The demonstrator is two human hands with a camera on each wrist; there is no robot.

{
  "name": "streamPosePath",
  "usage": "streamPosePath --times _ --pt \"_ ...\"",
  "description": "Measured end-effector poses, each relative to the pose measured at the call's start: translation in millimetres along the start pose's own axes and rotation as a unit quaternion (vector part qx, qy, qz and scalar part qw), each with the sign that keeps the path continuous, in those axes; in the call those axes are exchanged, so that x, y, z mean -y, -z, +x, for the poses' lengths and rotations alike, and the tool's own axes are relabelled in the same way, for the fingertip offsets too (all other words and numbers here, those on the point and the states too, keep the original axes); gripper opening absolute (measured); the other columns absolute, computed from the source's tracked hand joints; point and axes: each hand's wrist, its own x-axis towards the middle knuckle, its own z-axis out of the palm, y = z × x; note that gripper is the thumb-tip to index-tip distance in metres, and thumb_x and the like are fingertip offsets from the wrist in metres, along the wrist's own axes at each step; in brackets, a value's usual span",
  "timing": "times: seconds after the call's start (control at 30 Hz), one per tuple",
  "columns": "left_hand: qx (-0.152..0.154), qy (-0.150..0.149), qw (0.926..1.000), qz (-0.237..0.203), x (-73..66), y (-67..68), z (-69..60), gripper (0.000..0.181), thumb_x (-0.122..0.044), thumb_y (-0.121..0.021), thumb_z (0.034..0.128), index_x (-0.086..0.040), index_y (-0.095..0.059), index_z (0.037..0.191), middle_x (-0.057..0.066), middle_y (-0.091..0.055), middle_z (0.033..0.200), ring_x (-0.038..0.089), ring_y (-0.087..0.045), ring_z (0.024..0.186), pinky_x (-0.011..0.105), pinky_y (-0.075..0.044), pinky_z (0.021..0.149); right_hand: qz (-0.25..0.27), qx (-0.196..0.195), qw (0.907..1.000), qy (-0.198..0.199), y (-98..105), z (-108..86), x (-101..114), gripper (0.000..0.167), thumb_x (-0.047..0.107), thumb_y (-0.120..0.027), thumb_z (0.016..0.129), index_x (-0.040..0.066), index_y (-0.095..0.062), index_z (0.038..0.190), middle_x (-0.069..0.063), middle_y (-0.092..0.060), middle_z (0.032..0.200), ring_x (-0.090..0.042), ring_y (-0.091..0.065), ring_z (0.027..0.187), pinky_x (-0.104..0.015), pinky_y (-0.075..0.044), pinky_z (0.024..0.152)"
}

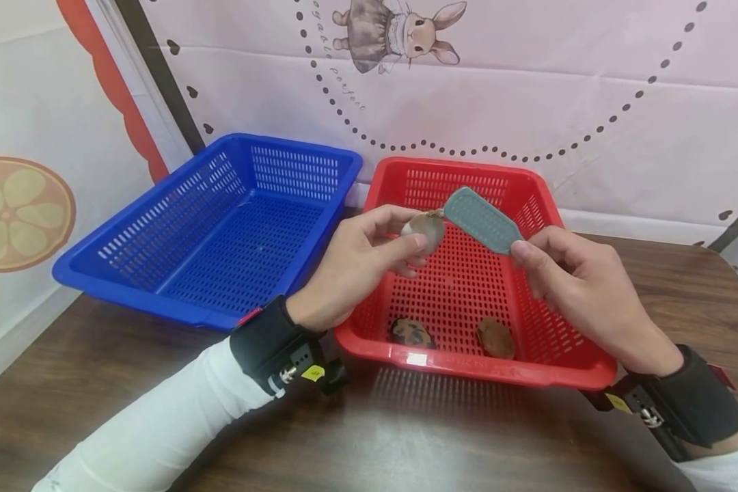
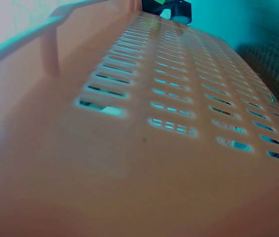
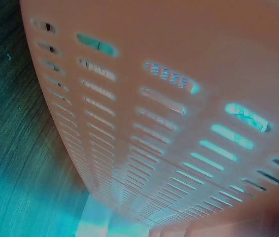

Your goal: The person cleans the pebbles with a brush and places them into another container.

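A wood-grain table [image 1: 369, 451] bears a red basket [image 1: 467, 370]; at its near end lie a speckled piece [image 1: 411, 333] and a brown piece [image 1: 496, 339]. Above the red basket, the left hand [image 1: 359, 263] pinches a pale disc [image 1: 428, 231], the right hand [image 1: 584, 287] one end of a grey-green tag [image 1: 481, 220]. Left of it sits a blue basket [image 1: 249, 253]; behind it hangs rabbit-print cloth [image 1: 529, 89].

The red basket [image 1: 455, 287] and blue basket [image 1: 252, 253] were of smooth, faintly glossy plastic, the tag [image 1: 482, 220] looked like dull-sheened plastic and the disc [image 1: 429, 231] smooth, while the tabletop [image 1: 406, 437] showed shiny wood grain, the backdrop [image 1: 529, 68] creased matt cloth, and the sleeve [image 1: 172, 410] matt fabric.
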Motion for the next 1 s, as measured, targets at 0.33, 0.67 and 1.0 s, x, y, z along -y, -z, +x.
streamPosePath --times 0.33,0.67,1.0 --pt "0.02 -0.01 0.9997 -0.008 1.4 -1.5 3.1 0.04 -0.005 -0.07 0.1013 -0.007 -0.066 0.141 0.007 -0.074 0.122 0.025 -0.076 0.102 0.043 -0.063 0.092 -0.016 0.054 0.9964 0.063 2.1 4.8 -2.9 0.009 0.007 -0.077 0.098 0.013 -0.07 0.1 0.004 -0.059 0.067 -0.016 -0.053 0.055 -0.027 -0.042 0.05" --pt "0.016 -0.005 0.9998 -0.007 -0.6 -3.9 6.0 0.038 -0.003 -0.068 0.1027 -0.007 -0.067 0.14 0.009 -0.074 0.119 0.027 -0.075 0.101 0.043 -0.064 0.089 -0.034 0.035 0.9988 0.007 2.7 8.0 -3.1 0.007 0.018 -0.074 0.102 0.013 -0.07 0.098 0.002 -0.06 0.069 -0.02 -0.055 0.056 -0.027 -0.043 0.05" --pt "0.006 0.003 0.9999 0.015 -0.8 -4.7 7.7 0.037 -0.004 -0.067 0.1032 -0.006 -0.067 0.14 0.009 -0.073 0.119 0.027 -0.074 0.101 0.046 -0.064 0.088 -0.012 -0.004 0.9998 0.017 4.6 7.2 -5.2 0.004 0.013 -0.074 0.101 0.01 -0.072 0.103 0.0 -0.062 0.07 -0.019 -0.056 0.057 -0.022 -0.047 0.052"
